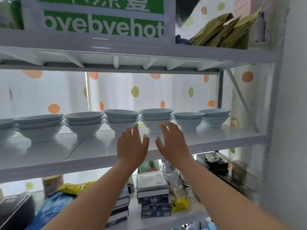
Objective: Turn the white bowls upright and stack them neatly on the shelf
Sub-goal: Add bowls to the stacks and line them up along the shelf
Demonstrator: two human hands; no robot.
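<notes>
The bowls (83, 123) all stand upright in a row of stacks on the middle shelf (224, 138). At the far left, the cut stack (5, 128) is partly out of frame. Next come four stacks of three bowls each, the last of them the middle stack (156, 117). Right of it are two stacks of two, ending in the right stack (214, 117) near the shelf post.

The left hand (131, 145) reaches up in front of the shelf edge, fingers spread and holding nothing. Its fingertips lie over the foot of the stack just left of the middle stack. The right hand (172, 143) is just beside it, also spread and holding nothing, with its fingertips over the lowest bowl of the middle stack. Whether either hand touches a bowl cannot be told.

A green box (103, 22) sits on the shelf above. Books (153, 201) are piled on the one below.
</notes>
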